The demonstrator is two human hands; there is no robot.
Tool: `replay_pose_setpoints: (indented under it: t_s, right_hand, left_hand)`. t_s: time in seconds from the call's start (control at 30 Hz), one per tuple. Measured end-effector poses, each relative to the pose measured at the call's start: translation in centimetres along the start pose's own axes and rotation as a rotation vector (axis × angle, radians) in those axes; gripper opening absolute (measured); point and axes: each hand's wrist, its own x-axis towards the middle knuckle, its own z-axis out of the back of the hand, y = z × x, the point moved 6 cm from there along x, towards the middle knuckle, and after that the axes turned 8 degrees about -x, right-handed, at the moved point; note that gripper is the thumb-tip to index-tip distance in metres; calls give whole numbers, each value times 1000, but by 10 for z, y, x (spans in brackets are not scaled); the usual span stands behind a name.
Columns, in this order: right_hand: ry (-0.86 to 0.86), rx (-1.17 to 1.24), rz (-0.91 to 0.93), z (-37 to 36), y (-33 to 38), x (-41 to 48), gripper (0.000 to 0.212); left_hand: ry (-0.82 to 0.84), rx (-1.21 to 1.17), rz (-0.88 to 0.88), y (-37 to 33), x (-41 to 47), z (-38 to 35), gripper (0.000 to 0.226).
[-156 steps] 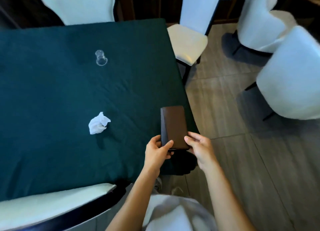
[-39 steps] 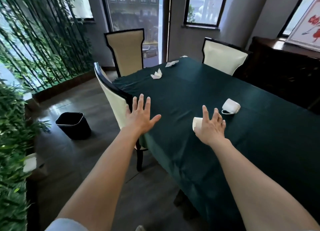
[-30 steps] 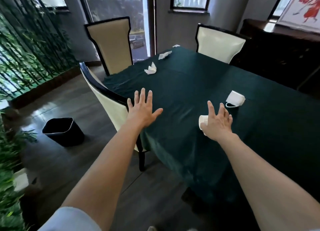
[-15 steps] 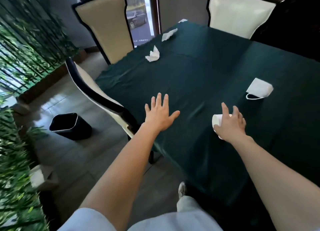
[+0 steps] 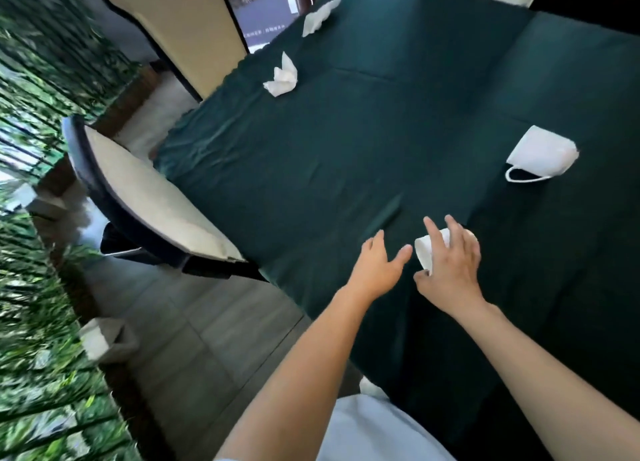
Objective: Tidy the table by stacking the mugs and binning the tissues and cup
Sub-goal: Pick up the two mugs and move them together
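My right hand [image 5: 450, 270] is over the near white mug [image 5: 427, 251], which lies on its side close to the near edge of the table [image 5: 346, 155], its open mouth turned toward my left. My fingers [image 5: 434, 233] are spread across the top of it and my thumb sits low at the rim side; the hand is splayed rather than closed, and I cannot tell whether it already presses the mug or only covers it. My left hand [image 5: 379, 270] is just beside it, palm down, fingers held loosely apart and the thumb pointing at the mug's mouth, with a narrow gap of green cloth between thumb and rim. It holds nothing.

The second mug [image 5: 540, 155] lies tipped over well apart, further along the table to my right, its handle loop resting on the cloth toward me. 2 crumpled tissues are at the far end: 1 tissue [image 5: 282, 78] near the left edge, and the other tissue [image 5: 320, 17] beyond it by the far corner. Bare, creased tablecloth fills the stretch between them and my hands.

On my left a cream-cushioned chair with a dark frame [image 5: 145, 197] is pushed in against the table's side, between me and the floor beyond it. A second, taller chair back [image 5: 187, 27] stands at the far left corner. Blurred green foliage [image 5: 34, 287] runs down the left edge of the view.
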Motion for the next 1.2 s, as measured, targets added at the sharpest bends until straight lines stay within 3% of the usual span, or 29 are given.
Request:
replay_pose_setpoints:
  t_s: [0.27,0.47,0.73,0.9,1.2]
  right_hand:
    - [93,-150,73,-1,-16,0,117]
    - [24,-164,26,4,-18,5,107]
    - [-134,27,-177,7,-22,-2,102]
    - [-164,395,-240,9,-12,-17,101]
    - [-132,451,-316,5,33,-36,90]
  left_hand:
    - [63,-104,99,-4,23,-46,80]
    - [128,-239,167,-13,28,-59,65]
    - [112,-530,180,-30,30,-41,42]
    - [140,-389,32,-32,19,-7,41]
    - [230,-366,-33,-8,-11,35,28]
